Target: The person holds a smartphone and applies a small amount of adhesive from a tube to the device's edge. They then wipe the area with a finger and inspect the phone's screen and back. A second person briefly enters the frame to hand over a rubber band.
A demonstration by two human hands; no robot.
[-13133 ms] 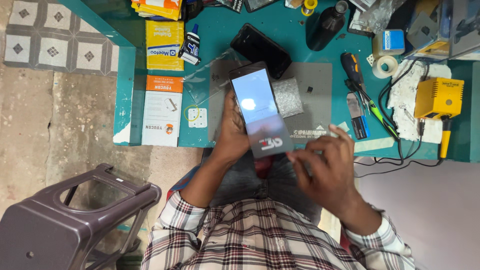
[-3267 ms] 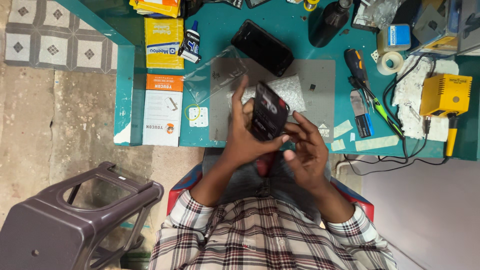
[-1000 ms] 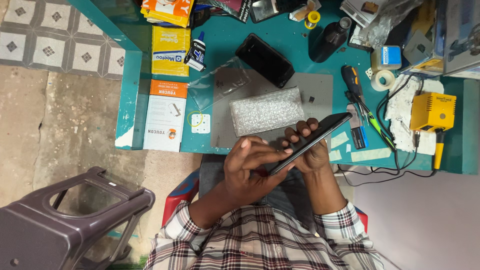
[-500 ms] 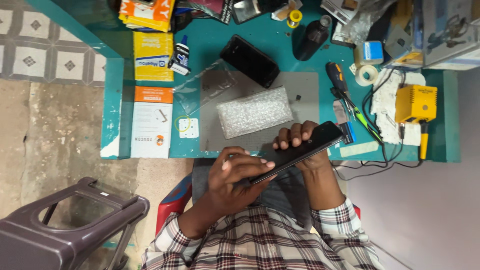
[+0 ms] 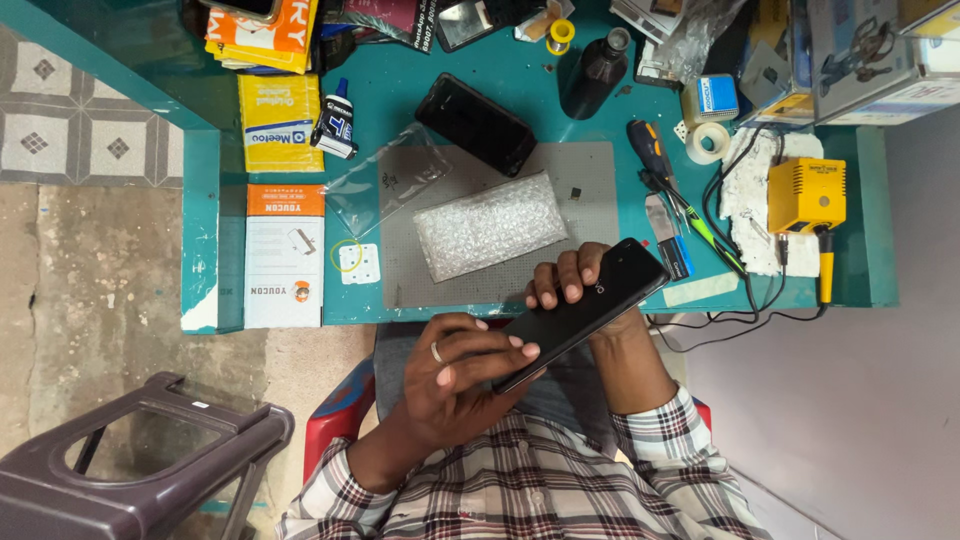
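Honestly, the phone point(image 5: 580, 312) could slip: it's tilted above the lap, near the desk point(image 5: 480, 55) edge, clamped betw. both hands, left point(image 5: 455, 378) at its near end, right point(image 5: 572, 283) under. Bubble wrap point(image 5: 490, 225), 2nd phone point(image 5: 476, 123) & screwdriver point(image 5: 652, 152) crowd the desk w/ clutter.

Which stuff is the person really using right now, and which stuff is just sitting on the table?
In use:
black phone
left hand
right hand

Just lying about:
bubble wrap
second phone
screwdriver
tape roll
yellow box
dark bottle
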